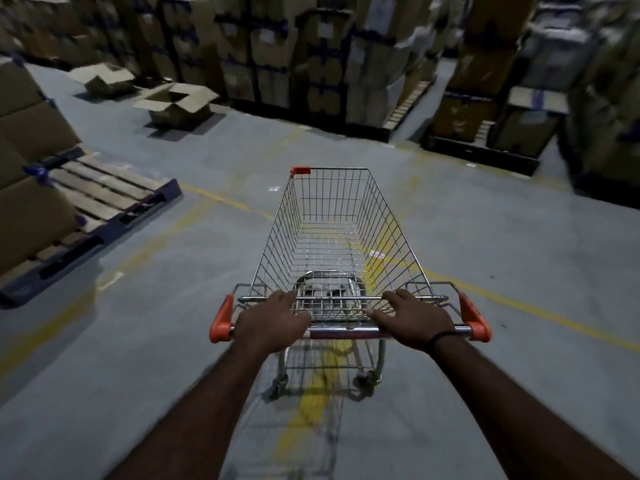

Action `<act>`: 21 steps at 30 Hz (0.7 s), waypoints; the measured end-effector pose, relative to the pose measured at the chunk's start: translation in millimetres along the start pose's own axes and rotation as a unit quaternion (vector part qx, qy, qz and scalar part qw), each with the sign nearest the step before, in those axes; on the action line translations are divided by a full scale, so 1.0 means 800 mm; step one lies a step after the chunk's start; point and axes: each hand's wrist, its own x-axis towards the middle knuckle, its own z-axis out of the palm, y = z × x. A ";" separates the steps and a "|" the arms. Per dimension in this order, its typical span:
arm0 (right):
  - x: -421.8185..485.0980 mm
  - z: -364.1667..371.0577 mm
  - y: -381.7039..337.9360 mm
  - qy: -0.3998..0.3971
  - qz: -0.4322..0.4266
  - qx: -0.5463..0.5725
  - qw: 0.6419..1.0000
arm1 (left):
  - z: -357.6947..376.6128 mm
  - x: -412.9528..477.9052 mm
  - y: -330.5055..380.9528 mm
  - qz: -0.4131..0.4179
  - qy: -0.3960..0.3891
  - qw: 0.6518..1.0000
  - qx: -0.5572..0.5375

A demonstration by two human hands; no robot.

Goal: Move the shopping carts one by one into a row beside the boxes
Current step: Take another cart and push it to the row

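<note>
An empty wire shopping cart [332, 230] with orange corner caps stands on the grey floor straight in front of me, pointing away. My left hand [272, 322] rests on the left part of its handle bar [346, 331], fingers reaching over to the basket's rear rim. My right hand [412, 318] lies on the right part of the same bar, a dark band on its wrist. Stacked cardboard boxes [311, 53] on pallets fill the far side. No other cart is in view.
A wooden pallet [104, 206] loaded with big boxes sits at the left. Two open cardboard boxes [176, 102] lie on the floor at the back left. Yellow lines [519, 306] cross the floor. More stacked boxes [519, 109] stand at the right, with an aisle gap between.
</note>
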 end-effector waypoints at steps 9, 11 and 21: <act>-0.051 -0.001 0.047 0.042 0.106 0.031 0.993 | 0.002 0.038 0.058 0.121 -0.029 0.992 0.034; -0.065 0.001 0.060 0.046 0.130 0.045 0.989 | 0.007 0.044 0.074 0.148 -0.035 0.987 0.044; -0.136 0.007 0.133 0.074 0.243 0.076 0.964 | 0.040 0.057 0.172 0.253 -0.065 0.963 0.074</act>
